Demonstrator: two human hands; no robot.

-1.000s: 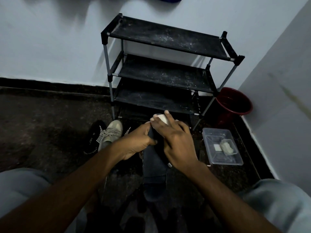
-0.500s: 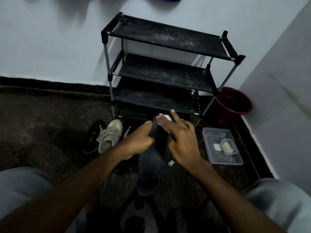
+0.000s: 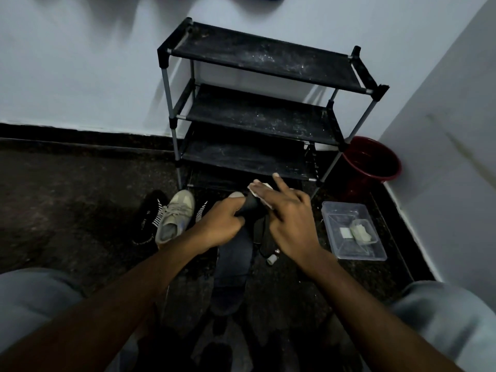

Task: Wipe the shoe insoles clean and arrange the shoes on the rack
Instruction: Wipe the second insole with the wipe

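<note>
Insole [image 3: 233, 264]: runs from the hands down to bottom middle.
Left hand [image 3: 222, 224]: grips its top end.
Right hand [image 3: 290, 218]: flat fingers press wipe [image 3: 259, 187] there.

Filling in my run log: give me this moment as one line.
step: insole wipe | left hand: grips insole | right hand: presses wipe on insole | beige shoe: on floor beside rack

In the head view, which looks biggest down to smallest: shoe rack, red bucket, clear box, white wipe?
1. shoe rack
2. red bucket and clear box: about alike, so unranked
3. white wipe, partly hidden by fingers
</note>
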